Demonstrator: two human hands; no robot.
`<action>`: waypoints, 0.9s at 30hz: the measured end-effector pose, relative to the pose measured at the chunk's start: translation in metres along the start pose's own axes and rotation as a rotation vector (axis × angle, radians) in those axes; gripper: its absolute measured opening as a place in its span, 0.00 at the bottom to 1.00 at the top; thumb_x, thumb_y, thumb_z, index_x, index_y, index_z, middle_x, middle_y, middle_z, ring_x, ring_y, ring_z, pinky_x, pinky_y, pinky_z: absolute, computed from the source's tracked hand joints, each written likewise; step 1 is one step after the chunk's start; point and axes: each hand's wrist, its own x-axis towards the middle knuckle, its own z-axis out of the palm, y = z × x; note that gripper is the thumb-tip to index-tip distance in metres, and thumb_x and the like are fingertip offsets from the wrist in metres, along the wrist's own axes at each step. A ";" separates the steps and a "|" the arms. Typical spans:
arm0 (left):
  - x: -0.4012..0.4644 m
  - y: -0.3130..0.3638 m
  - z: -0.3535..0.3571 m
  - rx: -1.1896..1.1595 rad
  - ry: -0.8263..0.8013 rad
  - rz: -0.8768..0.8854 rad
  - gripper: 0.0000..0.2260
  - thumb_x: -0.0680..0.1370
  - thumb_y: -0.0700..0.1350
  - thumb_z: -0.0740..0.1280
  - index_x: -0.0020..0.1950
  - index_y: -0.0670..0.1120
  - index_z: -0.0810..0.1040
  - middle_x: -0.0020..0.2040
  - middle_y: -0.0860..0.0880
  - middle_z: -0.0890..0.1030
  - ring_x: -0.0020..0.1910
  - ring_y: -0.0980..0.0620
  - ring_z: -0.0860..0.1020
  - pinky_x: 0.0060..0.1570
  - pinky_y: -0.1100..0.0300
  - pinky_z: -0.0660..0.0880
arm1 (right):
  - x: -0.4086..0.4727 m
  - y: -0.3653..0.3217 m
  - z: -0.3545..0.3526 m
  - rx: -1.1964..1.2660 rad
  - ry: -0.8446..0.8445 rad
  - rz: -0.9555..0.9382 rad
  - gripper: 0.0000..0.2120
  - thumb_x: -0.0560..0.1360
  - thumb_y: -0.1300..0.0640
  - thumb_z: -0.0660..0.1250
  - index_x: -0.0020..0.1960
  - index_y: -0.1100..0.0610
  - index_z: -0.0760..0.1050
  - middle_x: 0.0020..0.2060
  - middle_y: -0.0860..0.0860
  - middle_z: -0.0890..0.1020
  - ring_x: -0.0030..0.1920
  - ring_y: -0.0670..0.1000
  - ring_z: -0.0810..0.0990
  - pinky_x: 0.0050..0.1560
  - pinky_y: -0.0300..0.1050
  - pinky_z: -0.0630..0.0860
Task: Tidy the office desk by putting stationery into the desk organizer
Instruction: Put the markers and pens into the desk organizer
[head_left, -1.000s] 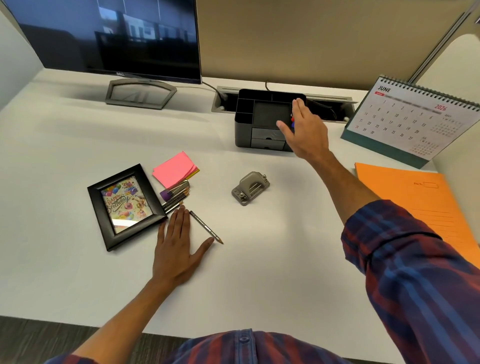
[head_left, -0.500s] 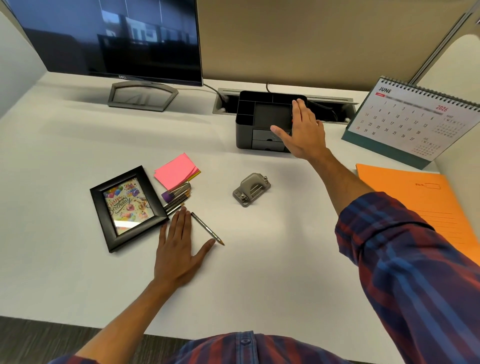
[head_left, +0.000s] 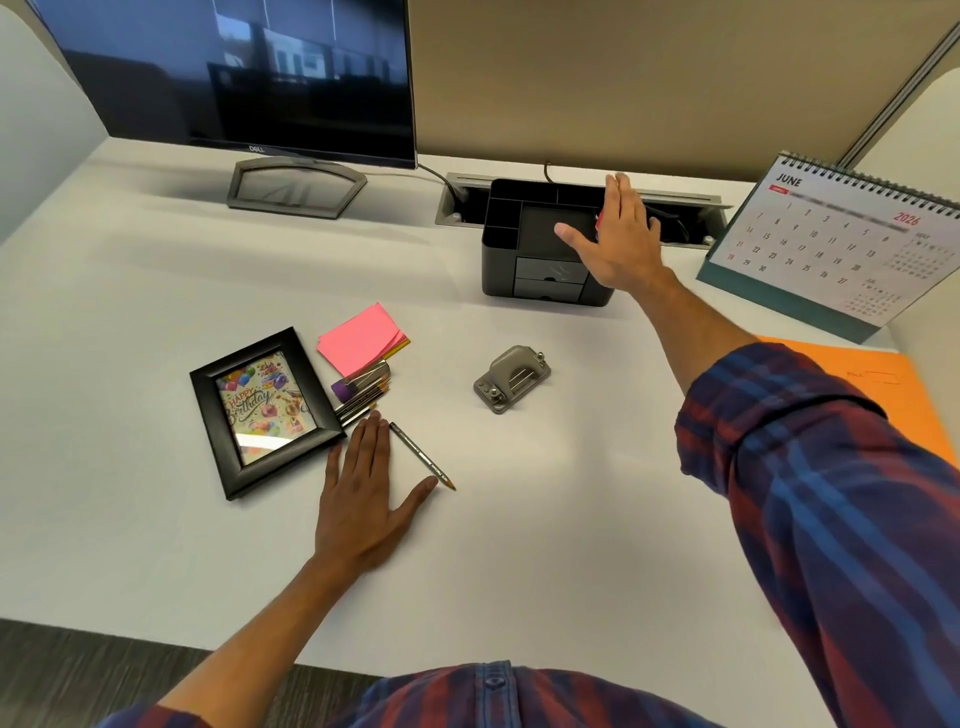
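On the white worktop (head_left: 156, 545): monitor (head_left: 234, 73) back left, calendar (head_left: 841, 244) and orange folder (head_left: 883, 384) at right edge. Black desk organizer (head_left: 524, 244) rear centre; right hand (head_left: 618, 244) over its right side, fingers straight, together. Picture frame (head_left: 262, 410), pink sticky notes (head_left: 358, 338), brushes (head_left: 363, 389) clustered left. Hole punch (head_left: 511, 379) alone mid-worktop. Left hand (head_left: 363, 499) flat, spread, thumb touching pencil (head_left: 422, 456). Near edge has open room.
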 end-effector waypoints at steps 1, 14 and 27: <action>0.000 0.000 0.000 -0.001 0.001 0.001 0.41 0.76 0.72 0.44 0.80 0.46 0.48 0.80 0.51 0.47 0.79 0.55 0.44 0.77 0.51 0.45 | -0.003 0.001 0.003 -0.023 0.058 -0.010 0.46 0.74 0.28 0.53 0.79 0.56 0.44 0.79 0.53 0.47 0.78 0.56 0.48 0.73 0.66 0.49; 0.000 -0.001 0.001 0.008 0.004 0.010 0.41 0.77 0.72 0.45 0.80 0.45 0.49 0.80 0.50 0.48 0.79 0.54 0.46 0.77 0.50 0.46 | -0.018 0.008 0.022 -0.029 0.158 0.052 0.49 0.73 0.25 0.47 0.79 0.59 0.44 0.79 0.54 0.49 0.78 0.54 0.47 0.74 0.62 0.45; 0.000 -0.001 0.001 0.001 0.017 0.011 0.41 0.77 0.72 0.45 0.80 0.44 0.49 0.80 0.49 0.49 0.79 0.53 0.47 0.77 0.49 0.47 | -0.008 0.000 -0.002 0.018 0.282 -0.076 0.38 0.77 0.32 0.53 0.77 0.56 0.56 0.76 0.54 0.59 0.77 0.54 0.55 0.75 0.58 0.51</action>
